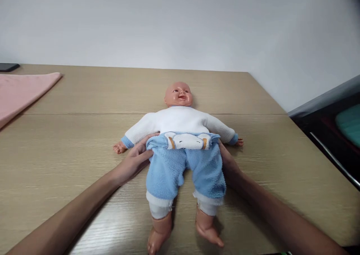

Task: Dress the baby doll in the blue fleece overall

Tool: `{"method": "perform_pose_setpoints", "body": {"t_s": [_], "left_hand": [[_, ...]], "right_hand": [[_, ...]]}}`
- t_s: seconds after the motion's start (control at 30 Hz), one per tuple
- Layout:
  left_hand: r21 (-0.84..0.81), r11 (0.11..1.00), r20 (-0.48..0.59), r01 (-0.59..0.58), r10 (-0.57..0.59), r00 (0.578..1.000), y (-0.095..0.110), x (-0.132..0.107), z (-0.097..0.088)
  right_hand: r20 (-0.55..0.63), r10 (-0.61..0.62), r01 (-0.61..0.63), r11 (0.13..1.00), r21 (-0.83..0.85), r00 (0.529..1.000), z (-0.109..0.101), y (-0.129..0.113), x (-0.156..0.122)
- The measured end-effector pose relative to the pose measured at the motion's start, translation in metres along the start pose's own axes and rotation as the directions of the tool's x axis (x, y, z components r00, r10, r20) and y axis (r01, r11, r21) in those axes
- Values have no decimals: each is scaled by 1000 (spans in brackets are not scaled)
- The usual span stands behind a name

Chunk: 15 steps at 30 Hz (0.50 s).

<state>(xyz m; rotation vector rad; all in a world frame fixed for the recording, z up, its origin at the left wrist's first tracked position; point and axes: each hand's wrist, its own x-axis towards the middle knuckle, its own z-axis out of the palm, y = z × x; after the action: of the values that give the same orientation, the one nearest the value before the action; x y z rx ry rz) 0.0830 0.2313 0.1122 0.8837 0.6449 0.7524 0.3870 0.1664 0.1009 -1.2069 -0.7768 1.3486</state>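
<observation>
A baby doll [179,94] lies on its back on the wooden table [84,97], head away from me, feet toward me. It wears a white fleece top [180,120] and light blue fleece trousers [168,170]. My left hand [135,161] grips the trousers' waistband at the doll's right hip, fingers curled on the fabric. My right hand [228,162] is at the other hip, mostly hidden behind the trousers, its fingers tucked under the waistband edge.
A pink cloth [19,93] lies at the table's far left, with a dark phone [8,66] behind it. A white wall runs behind the table. Dark furniture with a teal cushion [350,123] stands off the right edge.
</observation>
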Motion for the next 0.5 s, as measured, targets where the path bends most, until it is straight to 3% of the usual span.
{"method": "perform_pose_setpoints", "body": {"t_s": [0.1, 0.2, 0.3, 0.37, 0.43, 0.5], "left_hand": [[120, 992, 4, -28, 28, 1000, 0, 0, -13], [326, 943, 78, -67, 44, 996, 5, 0, -27], [542, 817, 205, -196, 98, 974, 13, -2, -38], [658, 697, 268, -286, 138, 954, 16, -3, -41], [742, 582, 280, -334, 183, 942, 17, -4, -41], [776, 536, 238, -332, 238, 942, 16, -4, -37]], "right_hand": [[-32, 61, -59, 996, 71, 998, -1, -1, 0], [3, -8, 8, 1000, 8, 1000, -2, -5, 0], [73, -122, 129, 986, -109, 990, -8, -13, 1], [116, -134, 151, 977, -151, 984, -15, -20, 2], [186, -95, 133, 969, -207, 978, -25, -28, 3], [287, -47, 133, 948, -288, 957, -35, -36, 4]]}}
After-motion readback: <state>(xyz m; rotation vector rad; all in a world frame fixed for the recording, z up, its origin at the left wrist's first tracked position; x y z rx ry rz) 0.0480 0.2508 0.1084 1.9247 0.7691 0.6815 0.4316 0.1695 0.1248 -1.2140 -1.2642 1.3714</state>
